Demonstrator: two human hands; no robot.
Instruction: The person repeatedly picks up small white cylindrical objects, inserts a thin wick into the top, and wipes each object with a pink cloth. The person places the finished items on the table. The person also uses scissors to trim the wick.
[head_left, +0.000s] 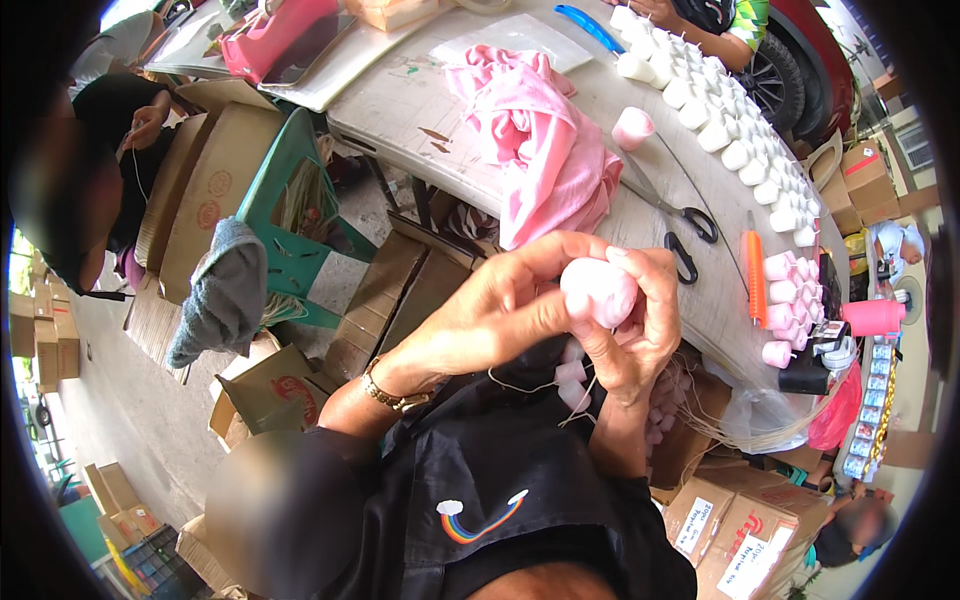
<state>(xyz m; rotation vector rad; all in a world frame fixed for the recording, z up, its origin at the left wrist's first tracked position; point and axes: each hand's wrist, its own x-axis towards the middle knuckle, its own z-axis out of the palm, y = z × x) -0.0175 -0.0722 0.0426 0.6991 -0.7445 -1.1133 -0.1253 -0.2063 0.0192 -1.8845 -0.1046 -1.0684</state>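
Between both hands, over my lap, is a small rounded pale pink candle (600, 292). My left hand (510, 295), with a gold watch at its wrist, has fingers and thumb closed on the candle's left side. My right hand (640, 320) grips the right side, thumb below and fingertips at the top. Beneath my hands hang pale strings and some pink pieces (570, 380). Ahead of them on the table are a crumpled pink cloth (540, 150), black-handled scissors (670, 210) and another pink candle (632, 128).
Rows of white candles (715, 130) line the table's (400, 130) far right edge. An orange-handled cutter (753, 280) lies beside stacked pink candles (790, 300). Cardboard boxes (740, 525) surround me. A green stool (290, 230) with a grey towel (222, 290) stands left. Other people sit nearby.
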